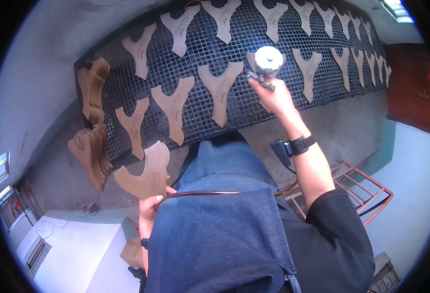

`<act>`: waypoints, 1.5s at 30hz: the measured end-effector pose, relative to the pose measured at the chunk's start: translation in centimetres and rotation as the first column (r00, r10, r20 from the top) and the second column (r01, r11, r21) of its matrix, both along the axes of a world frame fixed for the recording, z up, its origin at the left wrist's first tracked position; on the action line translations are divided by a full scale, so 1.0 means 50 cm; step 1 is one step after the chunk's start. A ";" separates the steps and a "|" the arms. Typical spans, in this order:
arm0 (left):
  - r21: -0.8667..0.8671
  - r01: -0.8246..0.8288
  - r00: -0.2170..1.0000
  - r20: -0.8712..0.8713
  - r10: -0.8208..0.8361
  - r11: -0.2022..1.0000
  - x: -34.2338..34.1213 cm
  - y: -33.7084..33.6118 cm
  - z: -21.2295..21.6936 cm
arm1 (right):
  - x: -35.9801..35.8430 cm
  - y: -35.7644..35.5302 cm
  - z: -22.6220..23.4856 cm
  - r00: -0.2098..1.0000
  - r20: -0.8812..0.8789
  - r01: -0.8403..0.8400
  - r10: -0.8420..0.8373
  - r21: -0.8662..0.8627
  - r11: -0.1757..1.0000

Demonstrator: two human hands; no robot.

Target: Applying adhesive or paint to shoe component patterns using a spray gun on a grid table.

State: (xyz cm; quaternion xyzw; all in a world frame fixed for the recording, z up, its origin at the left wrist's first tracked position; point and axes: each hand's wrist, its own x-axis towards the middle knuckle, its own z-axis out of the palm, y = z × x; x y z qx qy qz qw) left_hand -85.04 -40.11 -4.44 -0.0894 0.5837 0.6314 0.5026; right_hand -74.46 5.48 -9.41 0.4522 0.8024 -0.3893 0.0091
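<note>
My right hand (276,97) is closed round a spray gun (268,60) with a round, pale cup on top. The gun is over the black mesh rack (246,105) and partly covers one Y-shaped tan piece (251,59). Low on the left, my left hand (150,207) grips a small stack of the same Y-shaped pieces (149,171) by its narrow end, beside my denim apron (215,234). On the mesh, several single Y-shaped pieces (221,93) lie in two rows. Whether they are leather or board, I cannot tell.
Two thick piles of Y-shaped pieces (92,90) are at the rack's left end. A brown hose (215,193) crosses in front of my apron. To the right stands a reddish metal frame (366,188), and a red-brown panel (412,83) is beyond the rack's right end.
</note>
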 end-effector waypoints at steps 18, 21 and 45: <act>0.038 -0.096 0.995 0.029 0.095 0.995 -0.052 -0.211 0.002 | -0.094 -0.208 0.042 0.963 -0.270 0.002 -0.004 -0.005 1.000; 0.070 -0.104 0.995 0.007 0.104 0.992 -0.081 -0.285 0.005 | -0.133 -0.302 0.047 0.975 -0.218 0.016 -0.031 -0.073 0.997; 0.050 -0.166 0.986 0.003 0.166 0.985 -0.142 -0.286 0.001 | -0.323 -0.253 -0.003 0.966 -0.232 -0.104 0.118 0.074 0.992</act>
